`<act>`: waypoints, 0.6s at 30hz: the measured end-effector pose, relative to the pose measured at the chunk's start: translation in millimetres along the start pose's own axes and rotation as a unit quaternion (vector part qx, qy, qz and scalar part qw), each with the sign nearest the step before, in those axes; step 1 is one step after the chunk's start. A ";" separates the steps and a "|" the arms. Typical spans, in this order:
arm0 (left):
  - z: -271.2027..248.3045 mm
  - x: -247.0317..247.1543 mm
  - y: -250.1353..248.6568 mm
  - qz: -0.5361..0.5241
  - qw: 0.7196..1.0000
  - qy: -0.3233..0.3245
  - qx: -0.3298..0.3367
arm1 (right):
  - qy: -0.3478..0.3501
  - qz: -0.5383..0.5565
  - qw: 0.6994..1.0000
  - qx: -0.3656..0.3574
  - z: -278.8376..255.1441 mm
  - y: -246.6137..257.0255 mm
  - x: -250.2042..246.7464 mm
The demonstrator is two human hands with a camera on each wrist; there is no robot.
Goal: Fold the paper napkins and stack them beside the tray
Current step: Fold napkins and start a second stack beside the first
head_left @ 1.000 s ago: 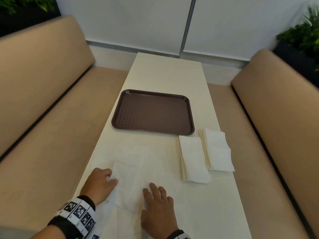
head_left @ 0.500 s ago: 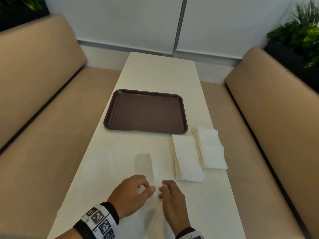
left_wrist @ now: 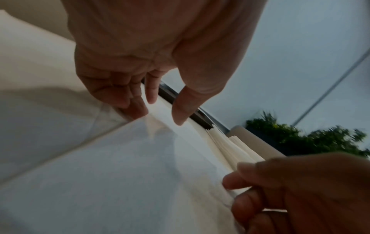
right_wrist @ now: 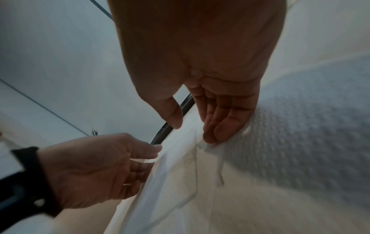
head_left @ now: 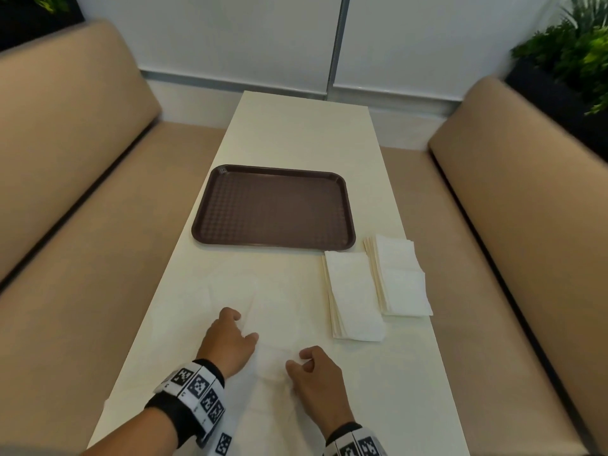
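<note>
While a dimpled texture is revealed only by the right wrist view, the thin napkin [right_wrist: 200, 182] (white, creased) is pinched by the left hand [head_left: 227, 343] and the right hand [head_left: 317, 376].

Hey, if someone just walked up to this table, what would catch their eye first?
Probably the dark brown tray in the middle of the pale table, the one dark shape on it. Next, two stacks of folded napkins lie side by side off its near right corner. Closest in, the left hand and right hand work an unfolded napkin.
</note>
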State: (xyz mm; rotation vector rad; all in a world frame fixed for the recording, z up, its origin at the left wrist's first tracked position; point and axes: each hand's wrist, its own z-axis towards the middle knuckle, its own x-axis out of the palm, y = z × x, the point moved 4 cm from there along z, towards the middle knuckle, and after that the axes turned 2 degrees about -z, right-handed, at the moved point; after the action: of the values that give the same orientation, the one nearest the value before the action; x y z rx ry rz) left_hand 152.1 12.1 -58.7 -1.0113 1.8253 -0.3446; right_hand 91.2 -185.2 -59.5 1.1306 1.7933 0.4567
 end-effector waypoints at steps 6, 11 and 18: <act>10.5 1.6 -10.1 0.021 0.998 0.030 0.045 | 0.011 -0.014 1.000 -0.001 -1.6 4.8 -3.3; 0.8 2.2 -48.2 -0.234 0.960 0.111 0.105 | -0.056 0.145 0.988 0.000 4.0 5.2 -33.2; -5.6 31.0 -105.5 -0.418 0.886 0.193 0.057 | 0.026 0.311 0.950 -0.013 21.2 16.8 -70.2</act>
State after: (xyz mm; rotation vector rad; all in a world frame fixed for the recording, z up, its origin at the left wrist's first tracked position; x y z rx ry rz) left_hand 193.3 -77.4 -9.6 -1.7053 1.5726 -1.2335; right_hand 127.5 -239.6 -22.2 1.6775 1.4370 0.8809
